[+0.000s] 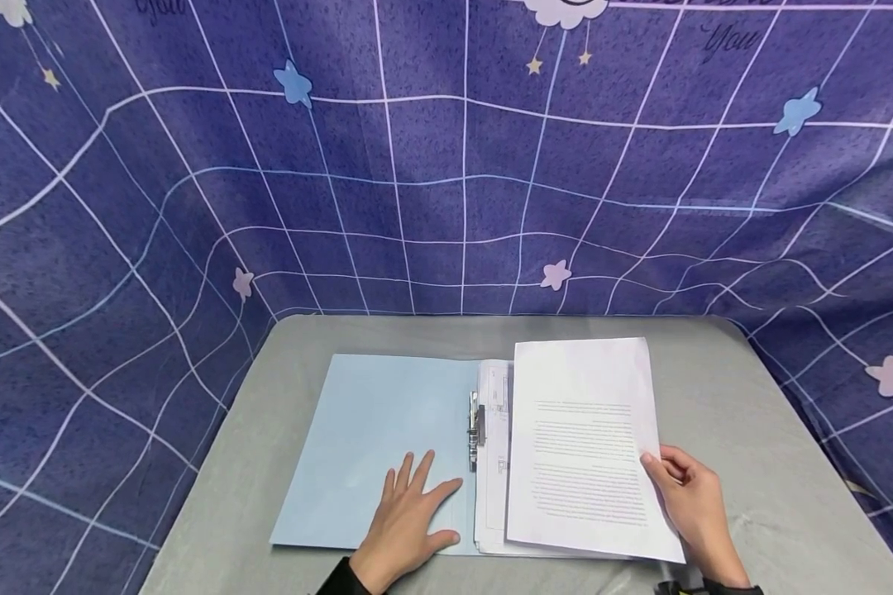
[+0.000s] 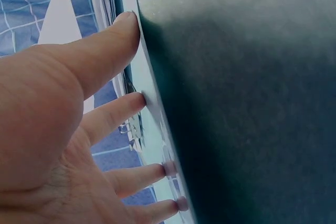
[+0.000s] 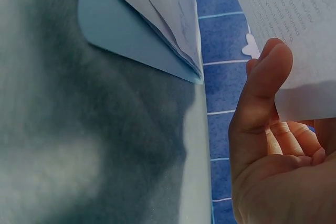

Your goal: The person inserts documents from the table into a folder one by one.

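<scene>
A light blue folder (image 1: 387, 413) lies spread flat on the table, with a metal clip (image 1: 476, 430) along its spine. My left hand (image 1: 411, 525) rests on the inside of its left cover, fingers spread and straight. Several sheets of paper (image 1: 494, 496) lie on the right side of the folder. Above them, my right hand (image 1: 688, 496) pinches the right edge of a printed sheet (image 1: 588, 463) between thumb and fingers. In the right wrist view the printed sheet (image 3: 304, 72) stands raised off the stack of papers (image 3: 163, 9).
The table (image 1: 752, 463) has a grey cover and extends past the folder on both sides. A dark blue curtain (image 1: 432, 207) with a white grid, stars and clouds hangs behind and beside it. A dark band (image 1: 722, 587) circles the right wrist.
</scene>
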The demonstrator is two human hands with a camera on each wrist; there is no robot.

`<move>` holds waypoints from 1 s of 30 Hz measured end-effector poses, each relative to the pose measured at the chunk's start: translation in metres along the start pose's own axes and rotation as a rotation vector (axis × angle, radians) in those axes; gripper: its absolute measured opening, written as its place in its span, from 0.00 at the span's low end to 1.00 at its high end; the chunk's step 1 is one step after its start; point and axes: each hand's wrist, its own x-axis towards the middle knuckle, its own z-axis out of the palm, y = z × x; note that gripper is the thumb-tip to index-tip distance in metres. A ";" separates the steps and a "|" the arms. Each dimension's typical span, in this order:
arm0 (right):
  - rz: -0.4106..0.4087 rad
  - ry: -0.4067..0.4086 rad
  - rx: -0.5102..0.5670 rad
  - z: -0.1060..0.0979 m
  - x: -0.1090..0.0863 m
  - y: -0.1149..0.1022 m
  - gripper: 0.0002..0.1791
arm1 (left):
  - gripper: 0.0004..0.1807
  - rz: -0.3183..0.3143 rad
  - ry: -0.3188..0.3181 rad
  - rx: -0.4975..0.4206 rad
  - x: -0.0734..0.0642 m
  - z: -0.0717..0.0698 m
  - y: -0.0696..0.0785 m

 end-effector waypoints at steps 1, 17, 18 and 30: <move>0.003 0.001 0.007 0.000 0.000 0.000 0.19 | 0.37 -0.001 0.001 0.003 0.000 0.000 0.000; -0.025 -0.054 -0.020 0.007 0.004 -0.009 0.18 | 0.36 -0.009 -0.021 0.006 0.000 -0.003 -0.001; -0.030 -0.060 -0.022 0.008 0.004 -0.009 0.17 | 0.36 -0.008 -0.023 0.006 0.000 -0.003 -0.001; -0.027 -0.117 -0.059 0.027 0.007 -0.019 0.14 | 0.37 0.003 -0.008 0.029 -0.001 0.000 -0.003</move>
